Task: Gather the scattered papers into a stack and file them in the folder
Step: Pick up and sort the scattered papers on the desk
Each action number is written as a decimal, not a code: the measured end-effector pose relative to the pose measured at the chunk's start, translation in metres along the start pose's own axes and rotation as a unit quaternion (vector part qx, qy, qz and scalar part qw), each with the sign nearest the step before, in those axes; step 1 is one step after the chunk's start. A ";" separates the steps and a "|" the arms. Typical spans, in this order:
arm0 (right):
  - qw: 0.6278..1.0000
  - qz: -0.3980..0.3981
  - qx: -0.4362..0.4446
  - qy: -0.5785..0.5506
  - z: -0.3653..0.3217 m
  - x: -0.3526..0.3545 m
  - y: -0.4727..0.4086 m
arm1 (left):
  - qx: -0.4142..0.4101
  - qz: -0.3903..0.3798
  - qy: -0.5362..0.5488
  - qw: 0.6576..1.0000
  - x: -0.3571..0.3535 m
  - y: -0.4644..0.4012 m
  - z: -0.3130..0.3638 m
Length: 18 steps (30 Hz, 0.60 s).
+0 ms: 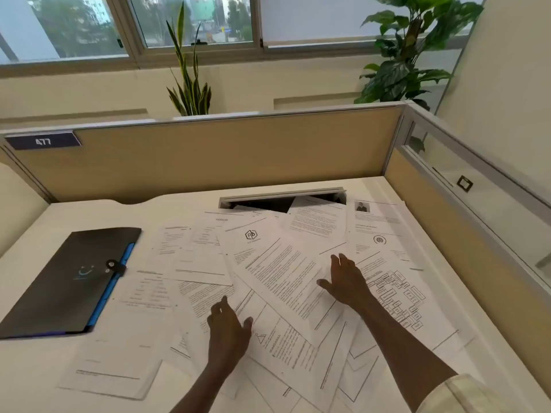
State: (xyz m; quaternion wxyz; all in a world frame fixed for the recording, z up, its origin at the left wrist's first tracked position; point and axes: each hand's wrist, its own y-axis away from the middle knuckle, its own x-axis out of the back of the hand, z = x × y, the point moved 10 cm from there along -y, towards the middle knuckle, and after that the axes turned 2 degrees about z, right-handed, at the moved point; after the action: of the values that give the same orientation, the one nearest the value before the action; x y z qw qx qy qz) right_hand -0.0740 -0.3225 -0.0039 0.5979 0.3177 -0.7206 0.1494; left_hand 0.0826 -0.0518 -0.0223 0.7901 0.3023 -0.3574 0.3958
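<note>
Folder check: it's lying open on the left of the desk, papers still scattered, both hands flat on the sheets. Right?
Not quite. The head view shows the folder closed, its clasp fastened. The rest holds: it lies on the left, papers scattered, left hand and right hand on the sheets.

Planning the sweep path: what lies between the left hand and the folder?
Head view: loose printed sheets cover the desk between the left hand and the closed dark folder; nothing else there.

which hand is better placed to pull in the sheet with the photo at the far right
Right. The right hand lies flat on the papers nearest the photo sheet; the left hand rests nearer the folder.
</note>
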 end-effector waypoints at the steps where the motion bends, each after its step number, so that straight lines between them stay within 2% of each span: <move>1: 1.000 -0.013 -0.005 0.006 0.003 -0.005 -0.001 | 0.033 0.007 0.015 0.999 -0.004 0.002 -0.005; 4: 0.999 -0.036 -0.007 0.011 0.007 -0.016 0.000 | 0.118 0.016 0.028 0.992 -0.011 0.014 -0.015; 8: 0.999 -0.043 0.002 0.032 0.008 -0.028 -0.003 | 0.172 0.020 0.014 0.985 -0.016 0.021 -0.019; 13: 0.998 -0.044 -0.030 0.043 0.016 -0.031 -0.017 | 0.252 0.018 0.036 0.967 -0.021 0.024 -0.025; 18: 0.994 -0.077 -0.039 0.065 0.017 -0.035 -0.029 | 0.341 0.057 0.200 0.917 -0.019 0.025 -0.035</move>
State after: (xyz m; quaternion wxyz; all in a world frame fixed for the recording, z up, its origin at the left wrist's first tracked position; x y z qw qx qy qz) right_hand -0.0657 -0.3445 -0.0464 0.6651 0.3383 -0.6589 0.0953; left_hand 0.0651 -0.0205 -0.0519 0.6700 0.4470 -0.0523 0.5904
